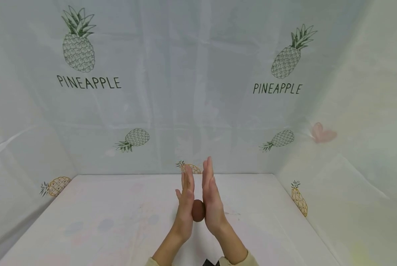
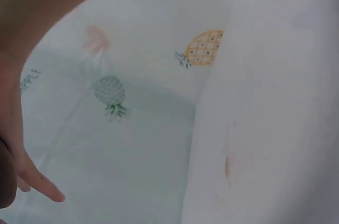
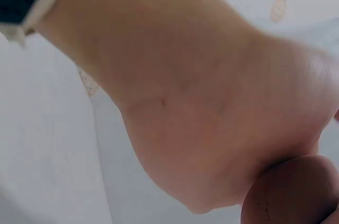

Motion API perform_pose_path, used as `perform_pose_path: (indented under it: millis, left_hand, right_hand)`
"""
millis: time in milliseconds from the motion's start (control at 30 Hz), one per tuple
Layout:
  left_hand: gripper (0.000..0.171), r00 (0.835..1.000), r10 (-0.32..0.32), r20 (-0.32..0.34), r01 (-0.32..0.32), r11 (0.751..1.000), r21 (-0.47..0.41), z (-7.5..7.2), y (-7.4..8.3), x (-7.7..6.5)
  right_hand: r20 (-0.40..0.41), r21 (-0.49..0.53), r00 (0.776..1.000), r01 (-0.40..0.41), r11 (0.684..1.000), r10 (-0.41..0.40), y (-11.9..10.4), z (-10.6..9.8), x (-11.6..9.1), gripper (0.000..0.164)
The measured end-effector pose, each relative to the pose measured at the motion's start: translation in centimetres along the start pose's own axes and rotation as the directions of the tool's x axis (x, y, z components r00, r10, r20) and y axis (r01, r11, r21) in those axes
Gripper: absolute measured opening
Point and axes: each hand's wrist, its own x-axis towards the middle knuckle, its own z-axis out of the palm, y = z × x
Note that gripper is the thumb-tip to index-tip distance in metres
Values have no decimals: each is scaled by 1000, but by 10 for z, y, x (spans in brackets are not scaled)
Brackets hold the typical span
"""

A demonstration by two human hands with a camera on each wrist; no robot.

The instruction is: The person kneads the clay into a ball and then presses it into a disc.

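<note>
A smooth brown ball [image 1: 198, 211], clay-like in look, sits between the two palms above the table. My left hand [image 1: 185, 207] presses it from the left side, fingers straight and pointing up and away. From the right, my right hand [image 1: 213, 207] touches it with the palm, its fingers also straight. A gap shows between the fingertips of the two hands. In the left wrist view only an edge of the brown ball [image 2: 6, 179] shows at the left border. The right wrist view has the ball [image 3: 291, 195] against the base of the palm.
Under the hands lies a pale table [image 1: 118, 207] with faint coloured smudges. A hanging sheet [image 1: 185, 92] printed with pineapples stands behind it, and similar sheeting rises at the left and right. Small brownish marks [image 2: 227, 167] show on the table surface.
</note>
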Motion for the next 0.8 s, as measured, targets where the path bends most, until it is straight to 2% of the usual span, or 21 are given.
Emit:
perform_pose_path:
  millis: [167,300,600,800]
  left_hand:
    - [58,999,34,24,-34,999,17,6,6,-3]
    - [58,999,28,20,-28,999,15,5,9,-3]
    - [59,1000,7,-20,-7,1000,-6,-13,15,1]
    - [60,1000,-12,-26,11,999,-33,-19,7,6]
  right_hand:
    - [-46,24,999,-10,1000,11,3,-7,2,59]
    - [-46,37,998,-30,999,32,10,-6,4,58]
    - [35,15,997,-62,998,62,20,11,2,59]
    - [59,2,998,-33,999,33,13,17,-2,56]
